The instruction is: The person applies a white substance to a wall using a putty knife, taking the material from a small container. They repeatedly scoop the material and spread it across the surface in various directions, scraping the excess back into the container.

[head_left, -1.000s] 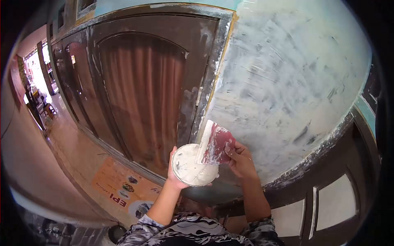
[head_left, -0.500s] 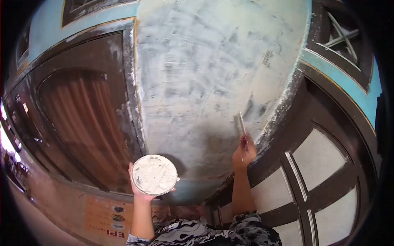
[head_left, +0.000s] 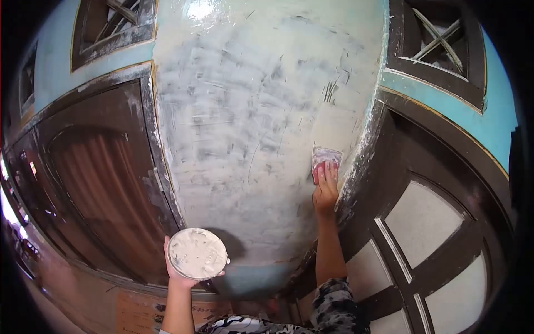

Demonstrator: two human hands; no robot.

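My left hand [head_left: 181, 276] is wrapped around the side and underside of a round tub of off-white putty [head_left: 197, 253], held low in front of the wall. In my right hand [head_left: 325, 192] is a putty knife [head_left: 327, 153], its wide blade smeared with white and its grip reddish. My fingers press on the back of the blade, which lies against the right part of the wall. The wall [head_left: 245, 128] carries a patchy whitish coat with grey streaks showing through, and looks wet and shiny at the top.
To the left stands a dark brown door [head_left: 100, 183] with a reddish-brown curtain. A dark door with pale panels [head_left: 425, 222] is close by my right arm. Printed cardboard [head_left: 139, 314] lies on the floor. Crossed-bar vents [head_left: 436, 42] sit above the doors.
My right hand has turned the putty knife from edge-on to flat against the wall and raised it slightly. The tub has shifted down and left in view as the camera tilted upward.
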